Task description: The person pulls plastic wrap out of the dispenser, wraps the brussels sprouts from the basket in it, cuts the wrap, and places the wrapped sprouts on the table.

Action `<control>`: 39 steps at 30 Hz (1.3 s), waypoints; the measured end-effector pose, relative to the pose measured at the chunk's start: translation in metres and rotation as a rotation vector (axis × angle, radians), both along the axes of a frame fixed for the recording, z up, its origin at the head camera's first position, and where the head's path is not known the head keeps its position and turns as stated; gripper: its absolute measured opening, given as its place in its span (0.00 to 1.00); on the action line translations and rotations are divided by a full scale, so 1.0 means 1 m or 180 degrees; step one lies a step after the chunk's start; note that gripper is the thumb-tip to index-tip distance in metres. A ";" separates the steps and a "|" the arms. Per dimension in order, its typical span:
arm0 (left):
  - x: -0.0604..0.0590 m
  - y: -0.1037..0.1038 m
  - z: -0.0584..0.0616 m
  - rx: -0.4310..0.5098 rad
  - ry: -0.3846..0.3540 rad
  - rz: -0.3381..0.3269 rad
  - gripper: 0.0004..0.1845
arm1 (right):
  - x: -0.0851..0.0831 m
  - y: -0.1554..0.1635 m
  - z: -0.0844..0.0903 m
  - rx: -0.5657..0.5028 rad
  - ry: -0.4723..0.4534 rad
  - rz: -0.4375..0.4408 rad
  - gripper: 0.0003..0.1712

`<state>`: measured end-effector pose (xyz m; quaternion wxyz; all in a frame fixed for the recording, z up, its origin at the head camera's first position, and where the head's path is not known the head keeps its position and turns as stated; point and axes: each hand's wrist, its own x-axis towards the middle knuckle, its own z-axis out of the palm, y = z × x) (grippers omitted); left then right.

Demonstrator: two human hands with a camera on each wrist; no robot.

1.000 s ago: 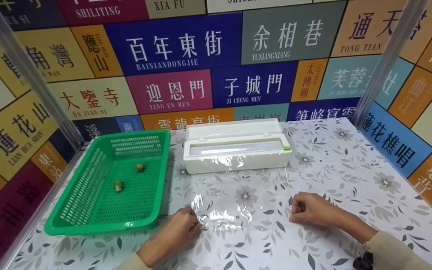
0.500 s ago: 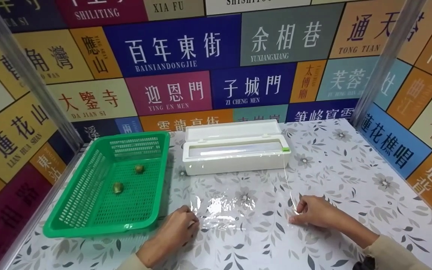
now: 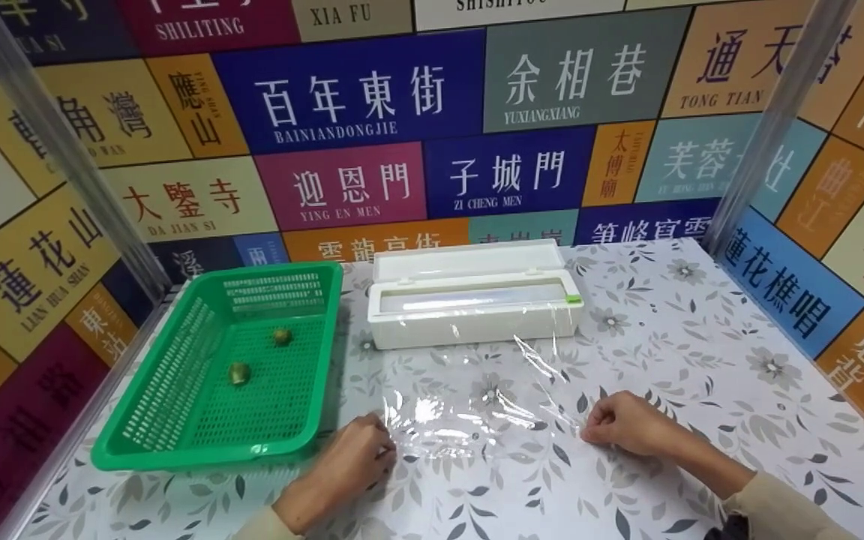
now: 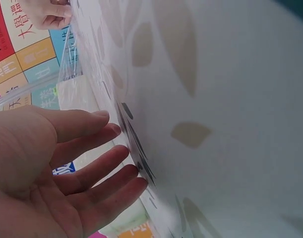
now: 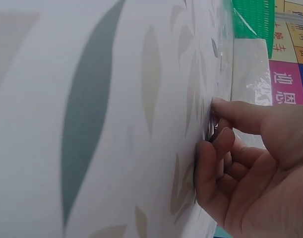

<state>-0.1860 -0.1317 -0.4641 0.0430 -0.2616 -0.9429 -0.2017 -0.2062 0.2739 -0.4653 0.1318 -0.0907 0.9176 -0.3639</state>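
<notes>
Cling film (image 3: 469, 420) being pulled from dispenser (image 3: 473, 304), held flat on surface (image 3: 672, 337); left hand (image 3: 349, 465) pressing with relaxed fingers, right hand (image 3: 623, 427) pinching corner. Cutting likely needed next.

A clear sheet of cling film (image 3: 469, 409) runs from the white dispenser box (image 3: 473, 304) at the table's middle towards its near edge, lying wrinkled and glinting on the floral cloth, its near corners pinned down, still joined to the box

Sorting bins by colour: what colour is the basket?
Green basket, best seen in the head view.
</notes>
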 end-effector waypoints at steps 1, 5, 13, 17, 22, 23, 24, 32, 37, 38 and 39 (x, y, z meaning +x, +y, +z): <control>0.000 0.000 0.000 0.0016 -0.0002 -0.0007 0.03 | 0.000 0.000 0.000 -0.0025 0.0006 0.0028 0.08; 0.003 -0.001 0.001 0.0129 -0.0029 -0.0016 0.03 | 0.000 0.001 -0.001 -0.0112 0.0008 0.0085 0.08; 0.011 0.001 0.012 0.0468 -0.0186 0.0133 0.14 | -0.001 0.003 -0.001 -0.0387 -0.0262 -0.0035 0.09; 0.012 0.002 0.027 0.0838 -0.0467 0.0188 0.16 | 0.000 0.005 0.000 -0.0456 -0.0401 -0.0159 0.09; 0.013 -0.001 0.053 0.1478 -0.0973 0.0364 0.14 | -0.004 0.009 0.000 -0.0673 -0.0588 -0.0151 0.11; 0.013 -0.002 0.059 0.1591 -0.1054 0.0417 0.14 | -0.005 0.009 0.000 -0.0724 -0.0620 -0.0135 0.12; 0.013 -0.003 0.065 0.1701 -0.1125 0.0476 0.14 | -0.007 0.010 0.000 -0.0762 -0.0647 -0.0111 0.12; 0.000 -0.023 0.114 0.2248 -0.1045 0.0790 0.14 | -0.008 0.011 -0.004 -0.0961 -0.0748 -0.0125 0.16; -0.021 -0.044 0.142 0.2592 -0.0729 0.0957 0.14 | -0.008 0.011 -0.005 -0.0927 -0.0705 -0.0142 0.17; -0.026 -0.048 0.147 0.2647 -0.0682 0.0972 0.15 | -0.008 0.011 -0.006 -0.0916 -0.0698 -0.0146 0.17; -0.032 -0.052 0.151 0.2678 -0.0631 0.1000 0.16 | -0.008 0.011 -0.006 -0.0915 -0.0702 -0.0149 0.17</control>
